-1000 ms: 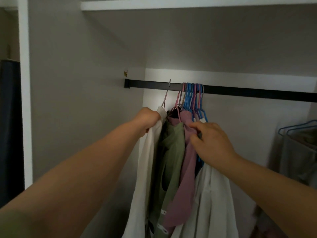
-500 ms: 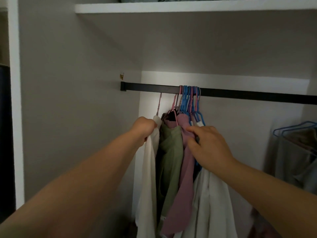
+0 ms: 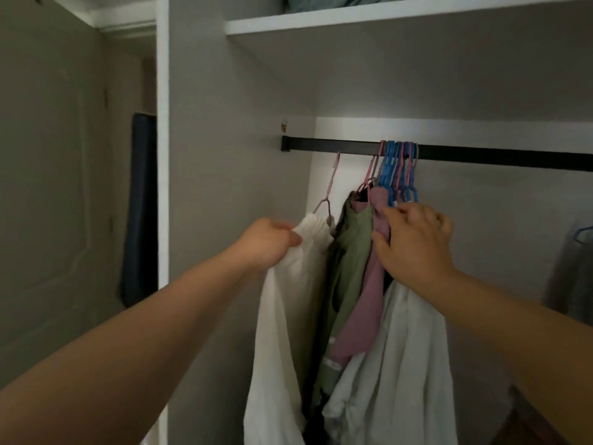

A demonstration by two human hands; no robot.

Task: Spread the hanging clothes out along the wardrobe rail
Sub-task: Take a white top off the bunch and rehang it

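Left hand (image 3: pixel 268 244) grips soft, light white garment (image 3: pixel 288 316) at its shoulder; right hand (image 3: pixel 414 244), at 3 o'clock, pinches mauve garment (image 3: pixel 369 303). Better hold, I judge: stiff hanger (image 3: pixel 327 195) neck.

A matt black metal rail (image 3: pixel 481 154) carries a tight bunch of smooth blue and pink plastic hangers (image 3: pixel 398 168). Below hang soft, crinkled white cloth (image 3: pixel 288 316) at left, matt olive-green fabric (image 3: pixel 349 252) and dusty-pink fabric (image 3: pixel 369 303) beside it. The wardrobe's side panel (image 3: pixel 224 155) is smooth, matt grey; the shelf edge (image 3: pixel 353 19) white.
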